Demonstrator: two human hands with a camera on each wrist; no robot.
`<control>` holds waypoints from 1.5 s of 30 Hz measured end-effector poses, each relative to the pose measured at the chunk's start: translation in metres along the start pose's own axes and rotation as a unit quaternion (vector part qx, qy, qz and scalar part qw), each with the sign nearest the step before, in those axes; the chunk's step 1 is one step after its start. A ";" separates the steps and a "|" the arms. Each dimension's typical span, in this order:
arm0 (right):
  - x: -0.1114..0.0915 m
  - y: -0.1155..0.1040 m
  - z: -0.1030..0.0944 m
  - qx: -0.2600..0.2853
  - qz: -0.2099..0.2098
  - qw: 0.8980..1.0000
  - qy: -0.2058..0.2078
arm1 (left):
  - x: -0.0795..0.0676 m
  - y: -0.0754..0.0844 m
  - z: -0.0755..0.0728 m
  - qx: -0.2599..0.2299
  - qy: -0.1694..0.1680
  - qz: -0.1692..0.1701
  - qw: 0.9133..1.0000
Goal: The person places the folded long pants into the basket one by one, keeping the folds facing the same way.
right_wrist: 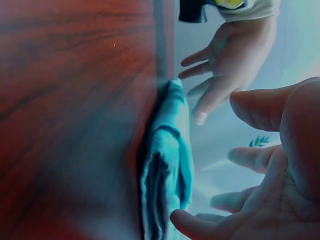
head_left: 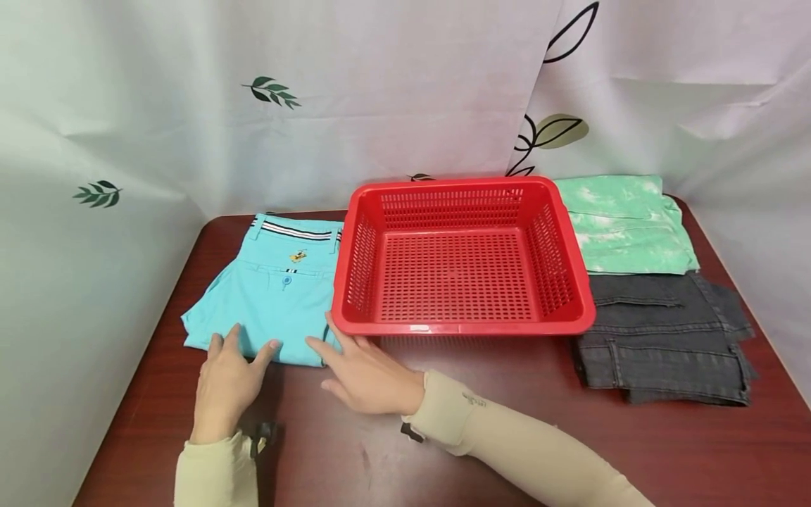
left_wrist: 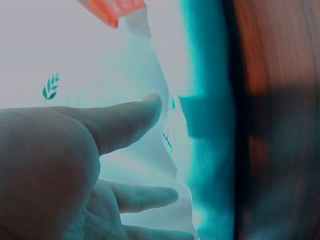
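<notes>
Folded light-blue trousers (head_left: 279,303) lie flat at the left of the table, with a striped waistband at the far end and a buttoned pocket facing up. My left hand (head_left: 227,384) is at their near edge, fingers spread. At their near right corner, beside the basket, is my right hand (head_left: 370,370), its fingers extended. The right wrist view shows the trousers' layered folded edge (right_wrist: 162,175), with both hands above the table and neither gripping the cloth. Whether the fingertips touch the fabric is hard to tell.
A red plastic basket (head_left: 464,329) with nothing in it stands mid-table, its left side against the trousers. To its right lie a folded green-and-white garment (head_left: 627,225) and folded dark grey jeans (head_left: 671,345). A leaf-patterned curtain (head_left: 380,91) hangs behind the table.
</notes>
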State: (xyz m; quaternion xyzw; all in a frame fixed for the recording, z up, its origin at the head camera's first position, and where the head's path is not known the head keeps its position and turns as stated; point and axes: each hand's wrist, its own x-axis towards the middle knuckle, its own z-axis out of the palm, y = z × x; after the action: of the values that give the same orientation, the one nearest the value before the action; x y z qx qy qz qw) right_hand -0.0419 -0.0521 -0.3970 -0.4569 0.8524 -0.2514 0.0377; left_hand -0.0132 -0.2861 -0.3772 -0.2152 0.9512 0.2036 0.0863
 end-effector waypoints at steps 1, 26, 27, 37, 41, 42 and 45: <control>0.003 0.000 0.001 -0.002 0.006 1.000 -0.001 | 0.000 0.001 0.001 0.001 -0.005 0.000 1.000; 0.023 0.002 0.012 -0.014 0.097 0.991 -0.095 | 0.007 0.002 0.001 0.018 -0.004 0.000 1.000; 0.023 0.001 0.012 -0.016 0.097 0.991 -0.094 | 0.007 0.001 0.001 0.014 -0.003 -0.003 1.000; 0.024 0.002 0.014 0.005 0.108 0.989 -0.099 | 0.000 -0.013 -0.002 -0.045 0.031 -0.058 0.997; 0.025 0.004 0.014 0.020 0.119 0.988 -0.095 | -0.002 -0.016 -0.002 -0.045 0.037 -0.062 0.996; 0.025 0.004 0.014 0.026 0.122 0.988 -0.093 | -0.002 -0.017 -0.001 -0.043 0.040 -0.062 0.996; 0.025 0.004 0.012 0.039 0.130 0.987 -0.087 | -0.003 -0.018 0.001 -0.034 0.044 -0.062 0.997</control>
State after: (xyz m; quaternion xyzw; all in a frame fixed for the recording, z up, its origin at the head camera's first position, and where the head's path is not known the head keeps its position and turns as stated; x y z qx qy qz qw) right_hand -0.0557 -0.0750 -0.4056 -0.3608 0.8876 -0.2362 0.1620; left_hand -0.0022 -0.2998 -0.3835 -0.2851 0.9315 0.2202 0.0496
